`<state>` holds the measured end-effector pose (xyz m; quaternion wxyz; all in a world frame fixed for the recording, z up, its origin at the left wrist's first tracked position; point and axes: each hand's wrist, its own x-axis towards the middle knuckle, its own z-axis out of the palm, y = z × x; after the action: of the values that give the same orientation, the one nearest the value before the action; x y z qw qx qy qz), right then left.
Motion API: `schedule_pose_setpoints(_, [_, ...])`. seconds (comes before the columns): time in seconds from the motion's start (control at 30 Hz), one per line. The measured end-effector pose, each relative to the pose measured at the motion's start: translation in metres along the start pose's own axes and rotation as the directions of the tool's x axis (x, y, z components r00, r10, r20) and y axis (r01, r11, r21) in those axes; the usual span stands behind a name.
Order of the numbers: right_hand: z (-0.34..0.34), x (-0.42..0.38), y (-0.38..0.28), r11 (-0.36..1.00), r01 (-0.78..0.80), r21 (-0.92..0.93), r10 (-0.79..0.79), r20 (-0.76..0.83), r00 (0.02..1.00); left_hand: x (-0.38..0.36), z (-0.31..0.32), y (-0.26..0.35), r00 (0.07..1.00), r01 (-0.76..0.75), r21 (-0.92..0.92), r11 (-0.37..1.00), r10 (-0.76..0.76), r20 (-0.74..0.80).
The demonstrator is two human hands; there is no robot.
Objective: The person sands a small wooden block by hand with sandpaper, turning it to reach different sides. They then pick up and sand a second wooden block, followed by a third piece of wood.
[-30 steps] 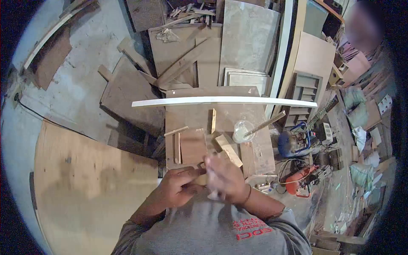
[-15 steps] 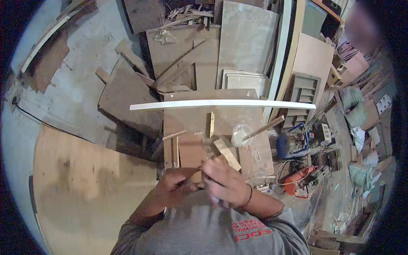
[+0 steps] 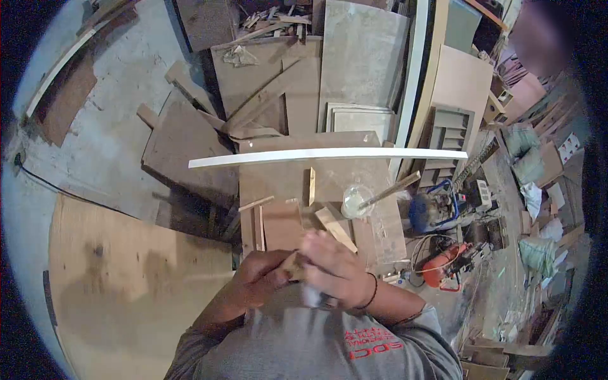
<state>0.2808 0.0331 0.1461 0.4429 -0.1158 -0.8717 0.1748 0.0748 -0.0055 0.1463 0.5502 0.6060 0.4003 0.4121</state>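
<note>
On the right side of the room, a red tank (image 3: 443, 266) lies near a blue machine (image 3: 421, 214), while at the left there is a wide plywood sheet (image 3: 126, 272), and wood scraps (image 3: 278, 24) are heaped behind the upright brown panels (image 3: 259, 76).

Tan wood piece (image 3: 293, 266) — partly hidden, between left hand (image 3: 261, 278) and right hand (image 3: 335, 269).

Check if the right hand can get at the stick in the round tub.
Probably yes: the stick juts up out of the round tub, nothing lying over it. The right hand is busy at a small wood piece, though.
</note>
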Motion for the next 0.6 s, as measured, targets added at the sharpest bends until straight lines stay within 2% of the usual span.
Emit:
schedule_pose_setpoints(0.03, [0.009, 0.002, 0.003, 0.996, -0.088, -0.023, 0.089, 0.041, 0.995, -0.003, 0.0, 0.002, 0.997, 0.074, -0.033, 0.997, -0.074, -0.004])
schedule_pose_setpoints(0.07, [0.013, -0.002, 0.009, 0.973, -0.23, -0.001, 0.23, -0.009, 0.973, -0.005, 0.0, 0.002, 0.99, 0.142, -0.063, 0.988, -0.143, -0.004])
schedule_pose_setpoints(0.1, [0.015, -0.004, 0.015, 0.933, -0.359, 0.026, 0.36, -0.053, 0.931, -0.003, -0.003, 0.0, 0.993, 0.118, -0.233, 0.965, -0.115, 0.023])
schedule_pose_setpoints(0.13, [0.014, 0.0, 0.02, 0.878, -0.475, 0.058, 0.478, -0.093, 0.873, -0.002, -0.005, -0.002, 0.992, 0.125, -0.219, 0.968, -0.125, 0.016])
schedule_pose_setpoints(0.17, [0.006, 0.005, 0.016, 0.851, -0.438, 0.289, 0.496, -0.169, 0.852, -0.004, -0.007, -0.006, 0.99, 0.137, -0.207, 0.969, -0.138, 0.008])
schedule_pose_setpoints(0.2, [0.0, 0.006, 0.01, 0.77, -0.483, 0.418, 0.573, -0.12, 0.81, -0.006, -0.007, -0.007, 0.987, 0.154, -0.198, 0.968, -0.158, -0.003])
schedule_pose_setpoints(0.23, [-0.006, 0.002, 0.003, 0.664, -0.52, 0.537, 0.644, -0.056, 0.763, -0.004, -0.005, 0.002, 0.988, 0.139, -0.101, 0.985, -0.144, -0.047])
schedule_pose_setpoints(0.27, [-0.008, -0.001, -0.001, 0.538, -0.546, 0.642, 0.702, 0.017, 0.712, -0.003, -0.005, 0.001, 0.995, 0.086, -0.05, 0.995, -0.088, -0.044])
schedule_pose_setpoints(0.33, [-0.008, -0.001, -0.001, 0.516, -0.489, 0.704, 0.67, 0.024, 0.742, 0.002, -0.007, -0.001, 0.999, -0.035, 0.053, 0.998, 0.036, -0.026])
schedule_pose_setpoints(0.4, [-0.013, 0.006, -0.003, 0.531, -0.457, 0.714, 0.605, 0.059, 0.794, 0.006, -0.012, 0.004, 0.992, -0.124, 0.24, 0.963, 0.114, 0.058])
schedule_pose_setpoints(0.43, [-0.013, 0.007, -0.002, 0.56, -0.477, 0.678, 0.593, 0.074, 0.802, 0.007, -0.014, 0.007, 0.984, -0.172, 0.327, 0.929, 0.146, 0.103])
schedule_pose_setpoints(0.5, [-0.01, 0.008, 0.0, 0.614, -0.512, 0.6, 0.571, 0.109, 0.813, 0.012, -0.014, 0.01, 0.96, -0.278, 0.383, 0.881, 0.237, 0.153])
schedule_pose_setpoints(0.53, [-0.007, 0.008, 0.0, 0.591, -0.541, 0.598, 0.595, 0.13, 0.793, 0.012, -0.013, 0.01, 0.943, -0.329, 0.408, 0.851, 0.279, 0.179])
schedule_pose_setpoints(0.6, [-0.003, 0.006, 0.002, 0.544, -0.597, 0.59, 0.638, 0.171, 0.751, 0.011, -0.013, 0.012, 0.947, -0.32, 0.435, 0.842, 0.264, 0.186])
